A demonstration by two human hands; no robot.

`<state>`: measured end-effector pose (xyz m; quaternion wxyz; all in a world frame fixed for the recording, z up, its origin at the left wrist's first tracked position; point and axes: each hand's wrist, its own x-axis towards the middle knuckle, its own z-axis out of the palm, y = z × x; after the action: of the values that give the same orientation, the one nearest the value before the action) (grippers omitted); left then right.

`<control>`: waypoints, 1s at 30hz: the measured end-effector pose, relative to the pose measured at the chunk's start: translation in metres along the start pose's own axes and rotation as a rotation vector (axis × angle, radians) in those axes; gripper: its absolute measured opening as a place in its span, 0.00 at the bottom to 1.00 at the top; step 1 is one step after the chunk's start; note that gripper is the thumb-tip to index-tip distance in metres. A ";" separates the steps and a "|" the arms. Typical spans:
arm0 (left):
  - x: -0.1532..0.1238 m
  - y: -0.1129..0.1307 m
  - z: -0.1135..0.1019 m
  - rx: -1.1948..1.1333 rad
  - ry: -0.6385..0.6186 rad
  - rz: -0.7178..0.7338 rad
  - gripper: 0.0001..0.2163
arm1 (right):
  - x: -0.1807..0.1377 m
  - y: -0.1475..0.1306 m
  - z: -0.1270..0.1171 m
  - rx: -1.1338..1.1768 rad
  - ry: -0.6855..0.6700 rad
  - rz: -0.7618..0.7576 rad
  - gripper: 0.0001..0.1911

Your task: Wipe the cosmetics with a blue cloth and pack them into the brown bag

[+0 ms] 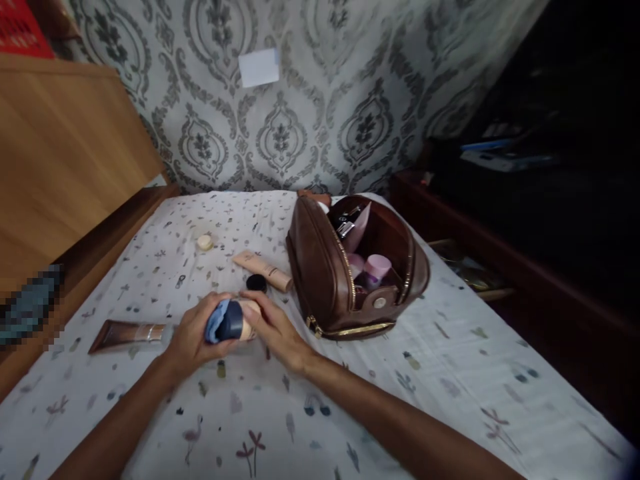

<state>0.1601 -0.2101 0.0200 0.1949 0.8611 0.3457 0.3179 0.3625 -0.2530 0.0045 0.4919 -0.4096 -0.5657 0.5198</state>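
My left hand (193,337) is closed round a small bottle with a dark blue cap (231,322) and a blue cloth against it. My right hand (275,328) grips the beige body of the same bottle (249,320) from the right. Both hands hover low over a white patterned bedsheet (450,373). Just beyond them lie a small black round lid (257,283) and a beige tube (263,269). An open brown leather toiletry bag (325,280) stands to the right, with pink jars and other items inside.
A brown tube (127,335) lies left of my left hand. A small cream round item (205,242) sits further back on the sheet. A wooden headboard (60,153) rises at left, patterned wallpaper behind, dark furniture (500,253) along the right.
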 end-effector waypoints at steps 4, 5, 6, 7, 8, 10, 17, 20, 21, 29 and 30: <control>-0.003 -0.004 0.001 -0.085 0.013 0.015 0.25 | -0.003 -0.014 -0.004 -0.115 -0.098 -0.178 0.24; -0.004 -0.003 0.001 -0.094 0.032 0.017 0.24 | -0.003 -0.017 -0.005 -0.122 -0.129 -0.171 0.25; -0.003 -0.001 0.001 -0.094 0.057 0.015 0.24 | -0.004 -0.020 -0.006 -0.133 -0.155 -0.152 0.26; -0.002 0.002 0.001 -0.087 0.085 0.004 0.23 | -0.004 -0.022 -0.006 -0.148 -0.172 -0.131 0.29; 0.000 0.007 0.000 -0.073 0.114 -0.015 0.21 | -0.004 -0.024 -0.006 -0.165 -0.183 -0.114 0.33; 0.007 0.019 -0.003 -0.029 0.166 -0.048 0.18 | -0.005 -0.027 -0.005 -0.196 -0.174 -0.120 0.41; 0.025 0.052 -0.015 0.243 0.285 0.100 0.10 | -0.017 -0.046 -0.007 -0.341 -0.059 -0.149 0.40; 0.024 0.062 -0.014 0.244 0.329 0.044 0.13 | -0.029 -0.057 -0.013 -0.365 0.000 -0.242 0.38; 0.024 0.065 -0.013 0.229 0.345 0.010 0.14 | -0.033 -0.059 -0.015 -0.374 0.035 -0.290 0.38; 0.043 0.090 -0.002 -0.054 0.206 -0.057 0.18 | -0.054 -0.082 -0.036 -0.375 0.248 -0.658 0.34; 0.048 0.095 -0.001 -0.073 0.179 -0.043 0.17 | -0.057 -0.086 -0.040 -0.364 0.244 -0.653 0.35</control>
<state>0.2307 -0.2405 0.0932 0.2013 0.8138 0.3685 0.4017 0.4167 -0.3122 0.0813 0.6143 -0.3472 -0.6867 0.1746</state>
